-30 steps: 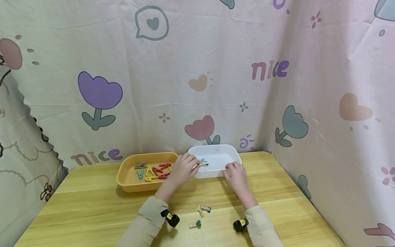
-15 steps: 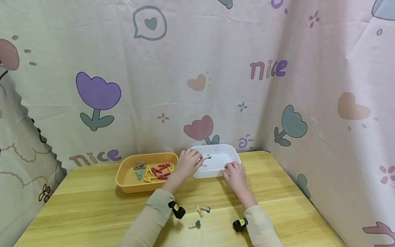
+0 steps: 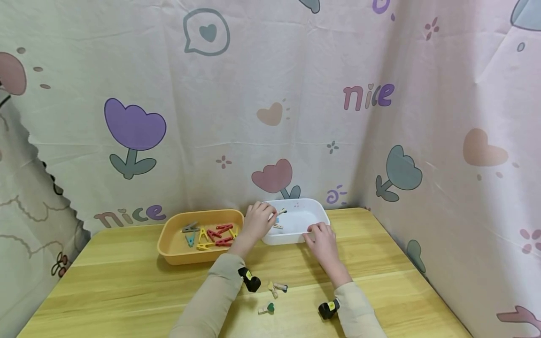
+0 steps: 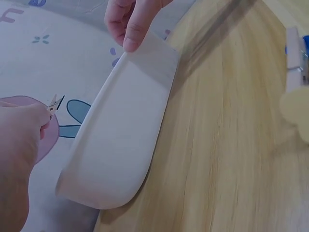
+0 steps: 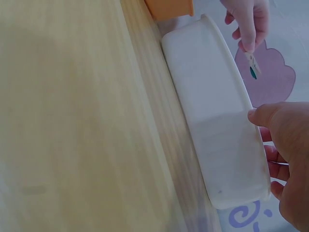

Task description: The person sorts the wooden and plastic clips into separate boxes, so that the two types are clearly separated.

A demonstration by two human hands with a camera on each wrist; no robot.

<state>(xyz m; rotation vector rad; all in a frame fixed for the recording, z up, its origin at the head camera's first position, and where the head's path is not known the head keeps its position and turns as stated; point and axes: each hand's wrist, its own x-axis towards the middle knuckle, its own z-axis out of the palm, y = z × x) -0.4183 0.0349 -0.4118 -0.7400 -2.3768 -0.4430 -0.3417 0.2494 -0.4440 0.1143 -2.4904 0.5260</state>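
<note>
In the head view, my left hand [image 3: 257, 221] is over the left end of the white plastic bin [image 3: 291, 238]. Its thumb and fingers pinch a small wooden clothespin [image 5: 252, 65], whose dark green decorated end points away from the fingertips in the right wrist view. Another wooden clothespin [image 3: 277, 226] lies inside the bin, partly hidden by that hand. My right hand [image 3: 324, 241] grips the bin's near rim toward the right, thumb outside and fingers over the inner side. Several more decorated wooden clothespins lie on the table between the forearms, one with a green heart [image 3: 267, 309].
Left of the white bin stands a yellow-orange bin [image 3: 190, 258] holding several plastic clothespins in red, yellow, blue and grey. Both bins sit near the back of the wooden table [image 3: 118, 291], against a patterned curtain [image 3: 203, 117]. A yellow-topped clothespin [image 4: 295, 108] appears in the left wrist view.
My left hand has shifted slightly right and further over the white bin, still pinching the clothespin. My right hand keeps its place on the rim.
</note>
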